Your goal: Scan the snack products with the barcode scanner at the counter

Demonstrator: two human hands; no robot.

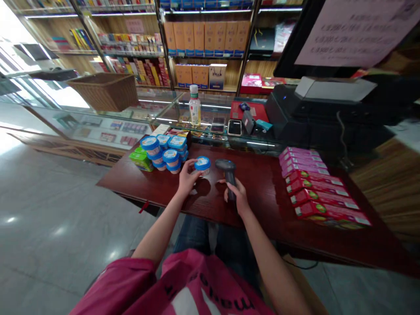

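Shelving (234, 78) packed with boxed goods filled the back of the shop, and a glass display case (216, 103) ran in front of it. On the near side of the case stood a dark reddish-brown counter (259, 188), where a person in a pink shirt sat. A black machine (288, 107) took up the far right, with a printed sheet (354, 35) on the screen above it. A wicker basket (108, 94) rested on the case to the left. Red boxes (321, 199) lay in a row along the counter's right side, pink boxes (303, 162) just beyond them. Over on the left, blue-lidded tubs (171, 155) were piled up beside a green package (141, 159). A bottle (194, 107) of pale yellow liquid (easily the tallest thing near the pile) stood upright on the glass.

The right hand (239, 194) was closed around the handle of a dark handheld scanner (230, 177), its head turned towards the left. The left hand (188, 178) gripped a single tub (202, 166) by its side, between the pile and the scanner; I couldn't tell whether it touched the wood. Tub and scanner were near each other but apart.
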